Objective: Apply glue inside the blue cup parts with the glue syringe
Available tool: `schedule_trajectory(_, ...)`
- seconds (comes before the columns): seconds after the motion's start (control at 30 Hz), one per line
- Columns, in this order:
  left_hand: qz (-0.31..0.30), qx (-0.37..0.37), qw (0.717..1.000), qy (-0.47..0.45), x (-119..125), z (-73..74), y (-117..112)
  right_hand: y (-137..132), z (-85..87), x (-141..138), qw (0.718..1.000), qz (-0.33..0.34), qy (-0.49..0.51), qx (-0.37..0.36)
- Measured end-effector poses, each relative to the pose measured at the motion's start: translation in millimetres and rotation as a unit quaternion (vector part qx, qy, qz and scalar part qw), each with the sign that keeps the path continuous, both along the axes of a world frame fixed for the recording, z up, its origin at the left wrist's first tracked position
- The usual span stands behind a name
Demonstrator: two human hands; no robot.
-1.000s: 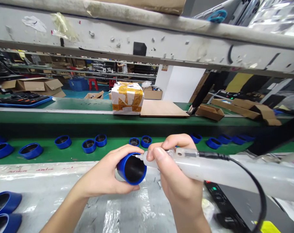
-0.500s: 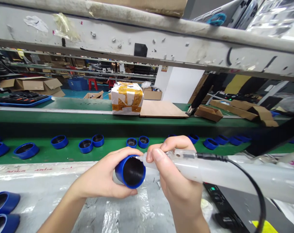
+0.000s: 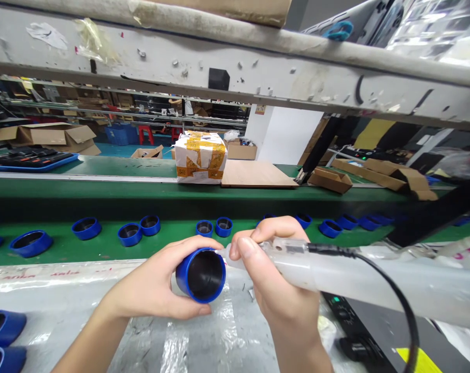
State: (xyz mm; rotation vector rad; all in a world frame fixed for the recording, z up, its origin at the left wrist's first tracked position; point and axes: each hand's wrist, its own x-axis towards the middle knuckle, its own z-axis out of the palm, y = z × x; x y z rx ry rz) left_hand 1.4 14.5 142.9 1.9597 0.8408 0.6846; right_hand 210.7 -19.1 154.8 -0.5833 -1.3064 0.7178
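Observation:
My left hand (image 3: 157, 285) curves around a short blue cup (image 3: 183, 274) with a black inside, its open mouth tilted toward me. In my right hand (image 3: 275, 269) is a translucent white glue syringe (image 3: 336, 277), with a black cable leading off its top. Its thin tip touches or nearly touches the upper right rim of the cup; whether any glue comes out is too small to tell. My right fingers pinch the syringe near its nozzle.
Several blue cups (image 3: 129, 234) stand along the green belt (image 3: 63, 254). More cups (image 3: 3, 329) sit at left on the plastic-covered bench (image 3: 149, 342). At lower right lies a dark control box (image 3: 343, 313) with a green light. A taped carton (image 3: 201, 157) stands beyond.
The whole view shifts slightly, with things moving left in it. The held cup has turned a little, so its mouth faces me more squarely. Both grips stay the same.

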Motion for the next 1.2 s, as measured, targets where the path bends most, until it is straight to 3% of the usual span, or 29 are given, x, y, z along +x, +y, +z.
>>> schedule_trajectory(0.47,0.022,0.015,1.0,0.013,-12.6,5.0,-0.9,-2.1,3.8,-1.1,1.0,-0.02,-0.02,0.006)
schedule_trajectory(0.67,0.037,0.033,0.999,0.015,-17.2,8.7,-2.0,-5.7,4.0,-3.1,0.999,-0.022,-0.024,-0.025)
schedule_trajectory(0.97,0.008,0.028,0.999,0.044,-6.8,10.9,-3.9,-8.2,4.7,-7.9,0.999,-0.028,-0.009,-0.036)
schedule_trajectory(1.2,0.03,0.029,0.998,0.038,-13.3,10.9,-2.7,-11.4,10.6,-8.4,0.999,-0.025,-0.01,-0.041)
